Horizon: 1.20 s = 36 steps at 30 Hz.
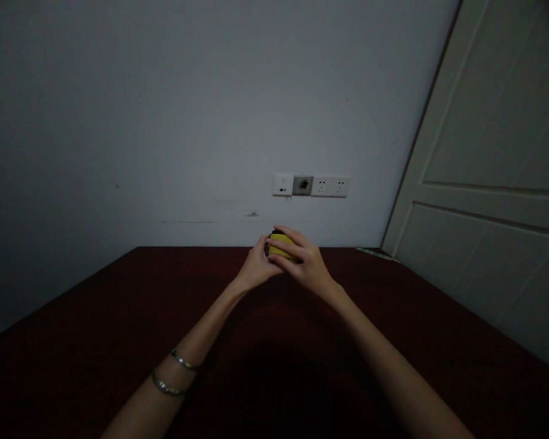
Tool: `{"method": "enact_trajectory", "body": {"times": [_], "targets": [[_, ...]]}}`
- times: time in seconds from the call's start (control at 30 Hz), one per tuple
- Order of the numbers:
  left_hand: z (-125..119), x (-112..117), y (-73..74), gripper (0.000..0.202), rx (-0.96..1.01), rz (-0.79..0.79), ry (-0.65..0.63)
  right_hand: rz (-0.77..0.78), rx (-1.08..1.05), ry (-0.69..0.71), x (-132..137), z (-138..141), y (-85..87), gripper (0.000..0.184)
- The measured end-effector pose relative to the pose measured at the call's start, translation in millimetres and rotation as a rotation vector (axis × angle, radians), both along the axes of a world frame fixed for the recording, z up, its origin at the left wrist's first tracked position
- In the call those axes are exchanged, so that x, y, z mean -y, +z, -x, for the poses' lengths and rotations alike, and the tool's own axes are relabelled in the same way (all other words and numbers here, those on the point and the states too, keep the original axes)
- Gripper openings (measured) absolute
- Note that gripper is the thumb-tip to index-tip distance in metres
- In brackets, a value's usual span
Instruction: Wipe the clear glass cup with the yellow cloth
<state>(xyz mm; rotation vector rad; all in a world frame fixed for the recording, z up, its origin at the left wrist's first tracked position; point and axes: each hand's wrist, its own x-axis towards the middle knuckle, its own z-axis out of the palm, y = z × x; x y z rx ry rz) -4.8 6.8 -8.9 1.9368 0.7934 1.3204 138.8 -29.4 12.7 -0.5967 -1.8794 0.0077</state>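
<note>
A small yellow-and-black object is held up between both hands, in the middle of the head view. Its yellow face shows between the fingers, with dark parts along the top and left side; its exact kind is not clear. My left hand closes around it from the left and below, fingers mostly hidden behind it. From the right, my right hand grips it, with fingers laid across the yellow face. Two metal bracelets circle my left forearm.
Beneath my arms spreads a dark red tabletop that reaches a pale wall. Sockets and switch plates are set in the wall. On the right stands a white panelled door, with a thin flat strip near the far right corner.
</note>
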Motion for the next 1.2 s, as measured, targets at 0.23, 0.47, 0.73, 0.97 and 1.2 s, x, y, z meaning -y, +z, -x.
{"method": "enact_trajectory", "body": {"times": [0.23, 0.47, 0.73, 0.97, 1.2], "targets": [[-3, 11, 7.6, 0.078, -0.077, -0.078, 0.065, 0.202, -0.311, -0.064, -8, 0, -1.4, 0.030], [-3, 13, 8.7, 0.070, -0.067, -0.052, 0.108, 0.041, -0.041, -0.012, 4, 1, 1.5, 0.034], [-6, 18, 13.2, 0.062, 0.109, 0.087, -0.099, 0.253, -0.460, -0.010, -2, 1, 7.3, 0.027], [-5, 18, 12.9, 0.054, 0.245, 0.299, -0.229, 0.181, -0.332, 0.114, 2, -6, 9.1, 0.026], [1, 16, 13.0, 0.061, 0.186, 0.217, -0.269, 0.312, -0.446, 0.085, -2, -4, 8.3, 0.032]]}}
